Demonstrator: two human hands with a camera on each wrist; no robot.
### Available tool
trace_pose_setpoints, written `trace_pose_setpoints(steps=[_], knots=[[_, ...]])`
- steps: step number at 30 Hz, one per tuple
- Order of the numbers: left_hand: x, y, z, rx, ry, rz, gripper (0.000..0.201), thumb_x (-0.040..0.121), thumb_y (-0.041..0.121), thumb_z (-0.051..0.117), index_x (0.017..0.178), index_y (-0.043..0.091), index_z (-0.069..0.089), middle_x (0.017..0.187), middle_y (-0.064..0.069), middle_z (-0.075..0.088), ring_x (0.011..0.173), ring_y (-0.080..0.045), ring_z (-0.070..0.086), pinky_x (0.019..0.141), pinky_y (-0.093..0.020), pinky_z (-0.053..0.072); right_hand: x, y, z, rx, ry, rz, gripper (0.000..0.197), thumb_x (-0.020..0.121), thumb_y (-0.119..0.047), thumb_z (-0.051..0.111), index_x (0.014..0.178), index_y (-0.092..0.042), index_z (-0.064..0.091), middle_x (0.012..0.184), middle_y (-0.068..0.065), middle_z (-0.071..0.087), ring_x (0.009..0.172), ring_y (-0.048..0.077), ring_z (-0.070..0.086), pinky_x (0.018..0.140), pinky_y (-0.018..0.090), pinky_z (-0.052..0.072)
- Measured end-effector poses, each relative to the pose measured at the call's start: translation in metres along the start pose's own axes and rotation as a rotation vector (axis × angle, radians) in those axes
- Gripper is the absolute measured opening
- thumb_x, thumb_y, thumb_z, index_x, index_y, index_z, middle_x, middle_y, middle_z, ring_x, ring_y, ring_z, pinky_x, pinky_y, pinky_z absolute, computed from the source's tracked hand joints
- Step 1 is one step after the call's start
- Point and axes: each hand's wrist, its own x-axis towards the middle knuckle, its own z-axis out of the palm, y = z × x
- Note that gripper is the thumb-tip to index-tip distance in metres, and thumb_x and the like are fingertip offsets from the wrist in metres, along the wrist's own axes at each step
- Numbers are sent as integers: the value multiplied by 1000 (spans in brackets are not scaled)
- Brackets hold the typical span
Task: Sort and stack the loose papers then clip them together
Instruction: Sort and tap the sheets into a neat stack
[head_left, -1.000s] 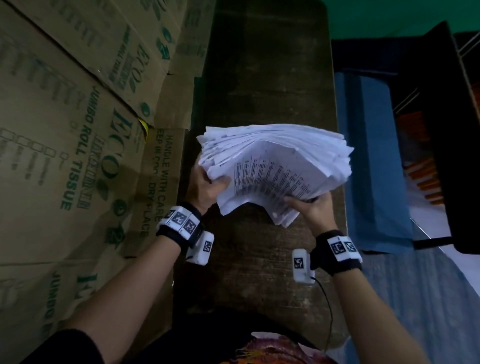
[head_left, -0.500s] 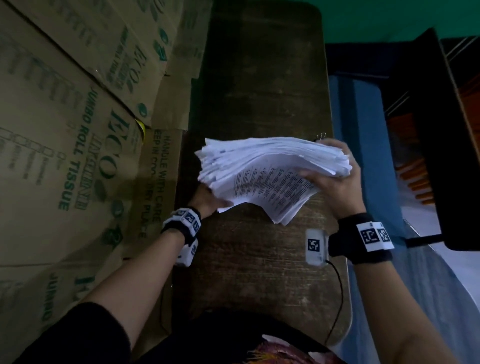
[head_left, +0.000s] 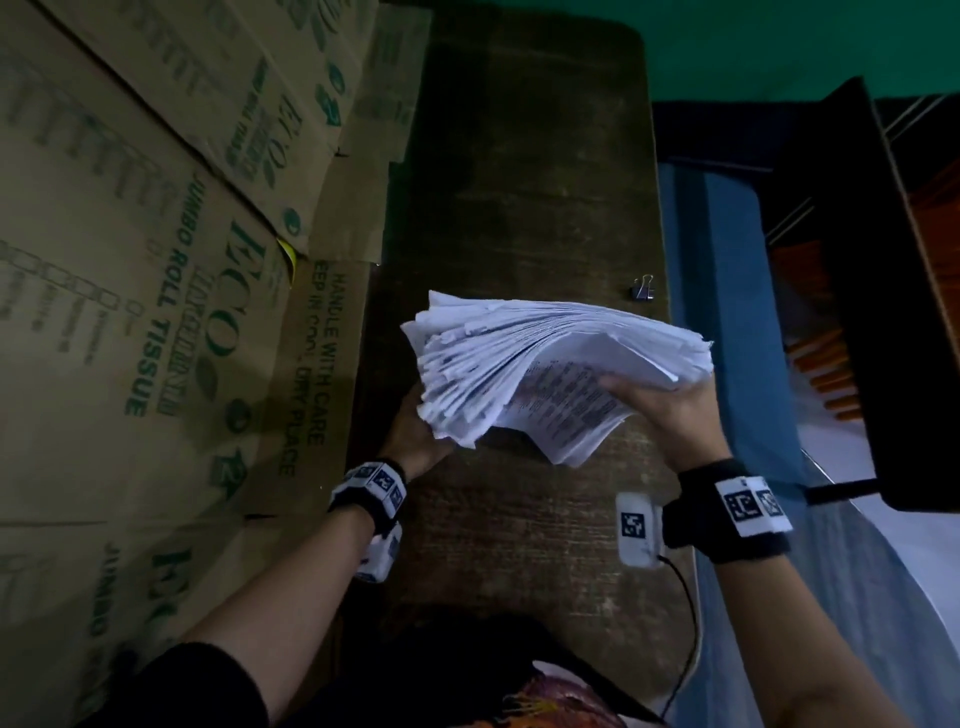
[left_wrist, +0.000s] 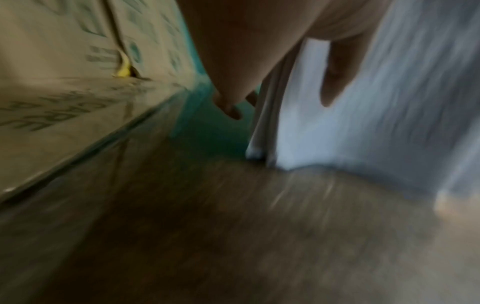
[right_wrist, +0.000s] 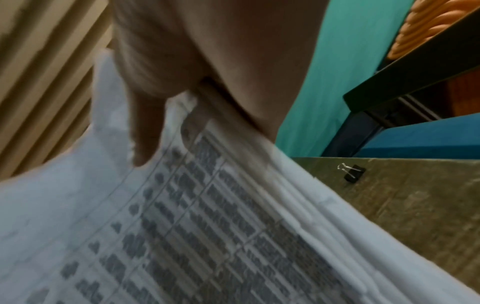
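A thick, uneven stack of white printed papers (head_left: 550, 364) is held tilted on edge above the dark wooden table (head_left: 519, 182). My left hand (head_left: 415, 441) grips its left side from below, thumb on the near sheet (left_wrist: 335, 78). My right hand (head_left: 665, 410) grips the right end, thumb (right_wrist: 145, 131) pressed on the printed page (right_wrist: 207, 226), fingers hidden behind. The stack's lower corner touches the table (left_wrist: 233, 226) in the left wrist view. A small black binder clip (head_left: 643, 289) lies on the table near its right edge, beyond the papers, also visible as the clip (right_wrist: 351, 171).
Flattened cardboard boxes (head_left: 156, 260) printed in green cover the left side, right up to the table. A blue cloth (head_left: 727, 312) lies to the right, with a black frame (head_left: 883, 312) and orange items beyond. A cable (head_left: 685, 623) trails from my right wrist.
My right hand moved from under the stack's near edge up to its right end. The papers tipped more upright and shifted right, uncovering the binder clip.
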Motion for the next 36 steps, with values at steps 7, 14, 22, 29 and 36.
trace_pose_setpoints(steps=[7,14,22,29,36], knots=[[-16,31,-8,-384,141,370,67,70,1,81,129,2,48,118,2,60,106,14,56,94,-22,50,-5,17,9,-49,-56,-17,53,66,4,84,108,-25,69,113,9,71,107,28,67,91,50,54],[-16,70,-39,-532,289,581,59,69,16,73,114,-9,45,109,-9,58,104,6,57,89,-15,46,-15,19,7,-75,50,21,42,71,5,79,96,-28,70,101,0,73,96,15,70,86,44,55],[-30,96,-46,-626,324,594,31,72,-11,75,99,-8,60,86,19,66,85,17,62,75,-4,46,-12,-5,15,8,123,-85,37,75,7,76,98,-22,70,101,3,73,95,20,70,82,37,58],[-24,86,-42,-496,277,624,32,65,-9,81,92,-9,64,91,9,67,82,14,64,72,-6,49,-5,37,9,-261,29,155,43,73,10,76,96,-24,63,97,-5,67,90,3,65,92,45,54],[-16,69,-76,-651,272,388,46,67,20,84,104,-1,66,106,-16,70,97,-22,68,86,-42,55,14,2,4,-258,-58,-11,29,66,7,82,68,-19,70,63,-13,69,60,0,62,59,22,54]])
